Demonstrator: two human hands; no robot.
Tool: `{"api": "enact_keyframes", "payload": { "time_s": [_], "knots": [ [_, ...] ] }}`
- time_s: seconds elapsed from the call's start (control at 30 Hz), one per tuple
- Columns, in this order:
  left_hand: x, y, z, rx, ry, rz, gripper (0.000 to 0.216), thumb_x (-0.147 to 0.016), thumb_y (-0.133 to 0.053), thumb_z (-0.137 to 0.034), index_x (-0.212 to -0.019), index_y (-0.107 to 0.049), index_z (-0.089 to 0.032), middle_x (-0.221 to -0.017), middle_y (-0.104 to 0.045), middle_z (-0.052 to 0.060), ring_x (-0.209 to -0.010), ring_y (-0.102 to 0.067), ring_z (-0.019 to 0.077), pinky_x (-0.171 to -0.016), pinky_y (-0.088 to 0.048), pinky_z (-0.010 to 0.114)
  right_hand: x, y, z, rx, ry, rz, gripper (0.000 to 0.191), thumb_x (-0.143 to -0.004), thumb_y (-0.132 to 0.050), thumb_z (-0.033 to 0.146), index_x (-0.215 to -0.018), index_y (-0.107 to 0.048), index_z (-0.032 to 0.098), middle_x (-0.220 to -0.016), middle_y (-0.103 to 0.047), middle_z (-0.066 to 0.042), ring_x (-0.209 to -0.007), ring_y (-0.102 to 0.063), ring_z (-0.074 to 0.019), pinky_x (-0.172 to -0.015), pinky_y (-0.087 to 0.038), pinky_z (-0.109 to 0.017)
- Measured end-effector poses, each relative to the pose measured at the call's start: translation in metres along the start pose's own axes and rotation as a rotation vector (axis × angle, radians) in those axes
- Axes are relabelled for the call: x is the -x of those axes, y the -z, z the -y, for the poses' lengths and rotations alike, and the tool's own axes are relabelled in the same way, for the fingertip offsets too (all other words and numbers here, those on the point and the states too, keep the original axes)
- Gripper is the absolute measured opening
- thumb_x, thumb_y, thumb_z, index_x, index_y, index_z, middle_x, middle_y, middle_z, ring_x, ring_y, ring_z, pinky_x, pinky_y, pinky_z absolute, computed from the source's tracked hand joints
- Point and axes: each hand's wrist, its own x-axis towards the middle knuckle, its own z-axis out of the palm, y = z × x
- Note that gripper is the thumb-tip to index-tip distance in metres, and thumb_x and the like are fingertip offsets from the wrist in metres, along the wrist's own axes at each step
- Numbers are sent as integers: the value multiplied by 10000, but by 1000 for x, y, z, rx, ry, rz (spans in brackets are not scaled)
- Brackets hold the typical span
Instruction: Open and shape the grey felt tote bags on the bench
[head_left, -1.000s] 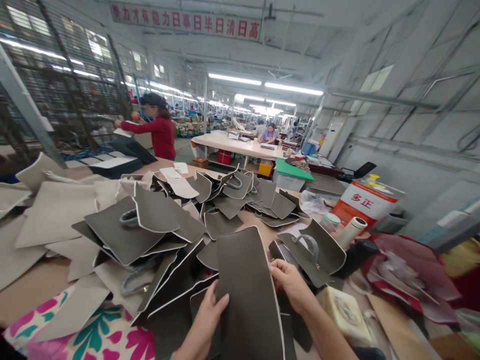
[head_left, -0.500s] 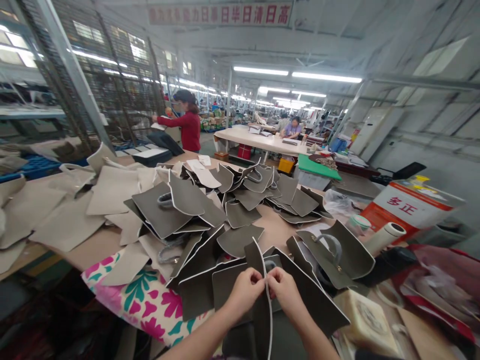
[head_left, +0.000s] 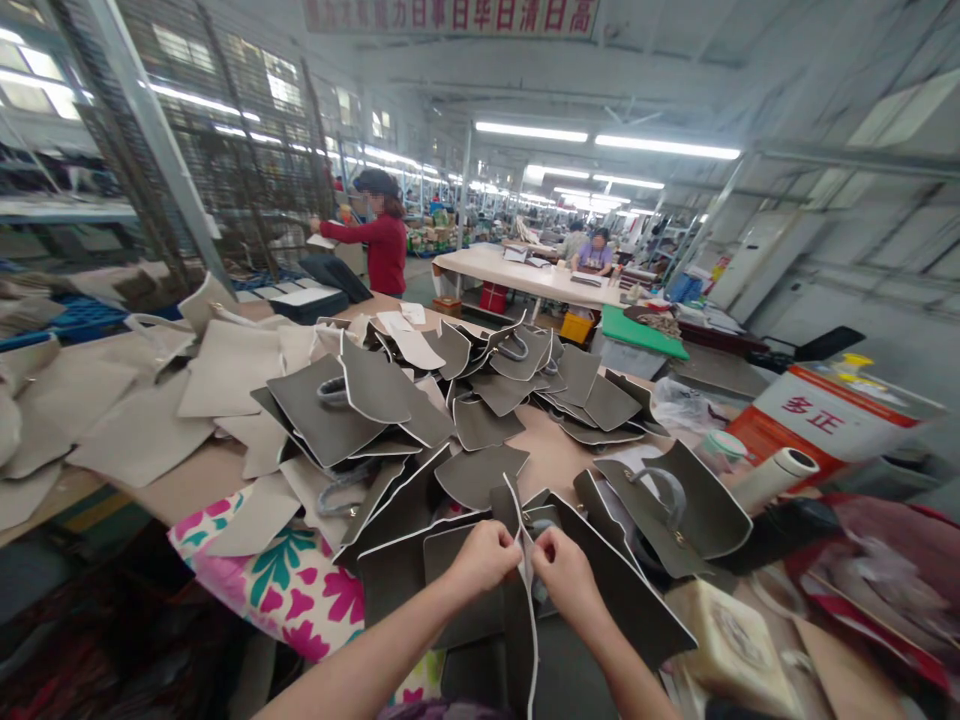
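Observation:
A dark olive bag panel [head_left: 517,620] with a pale edge stands upright in front of me, its edge running between my hands. My left hand [head_left: 486,556] pinches this edge near its upper part. Just right of it, my right hand [head_left: 564,572] has its thumb and fingers pressed together close to the edge; anything tiny between the fingertips is hidden. Beneath both hands lie more dark panels of the same bag. A dark bag piece with a grey wrapped handle [head_left: 670,495] leans to the right.
Dark bag pieces [head_left: 517,390] pile up ahead, beige ones [head_left: 229,370] to the left. Flowered cloth [head_left: 300,590] hangs over the table's front edge. At right are a yellowish block-shaped container [head_left: 731,640], a white flask [head_left: 776,478] and an orange-white box [head_left: 817,420]. A person in red [head_left: 386,250] stands beyond.
My right hand has drawn slightly right, off the pale edge it met before. My left hand has shifted a little left and up, still pinching. The view has tilted slightly.

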Motion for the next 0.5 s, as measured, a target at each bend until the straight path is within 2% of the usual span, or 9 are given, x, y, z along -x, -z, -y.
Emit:
{"api": "enact_keyframes", "payload": {
  "time_s": [0.17,0.3,0.4,0.5],
  "knots": [
    [-5,12,6,-39,-5,-36,66,-571,-462,-127,-526,-442,-171,-396,-461,-49,-402,-473,112,-428,-324,206,-13,26,-25,30,-77,6,113,-636,-458,163,-537,-419,200,-480,-440,52,-474,-435,-115,-485,-310,-224],
    [-1,3,-3,29,-56,20,42,-595,-465,-158,-562,-443,-174,-431,-505,-34,-435,-530,132,-421,-358,204,-3,16,-8,-69,-79,125,120,-732,-431,268,-656,-484,193,-573,-543,29,-520,-523,-126,-465,-367,-209],
    [2,-3,-12,91,-79,36,45,-607,-466,-159,-574,-437,-170,-477,-532,-24,-476,-562,136,-441,-398,205,13,5,13,-204,-25,183,202,-789,-391,343,-827,-520,193,-782,-609,-19,-704,-578,-155,-573,-429,-228],
    [2,-1,-18,155,-82,32,46,-632,-434,-137,-601,-426,-171,-496,-541,-20,-500,-590,140,-458,-436,212,26,4,17,-165,56,159,247,-805,-355,314,-912,-532,179,-904,-603,-68,-840,-557,-182,-729,-411,-266]
  ]
}}
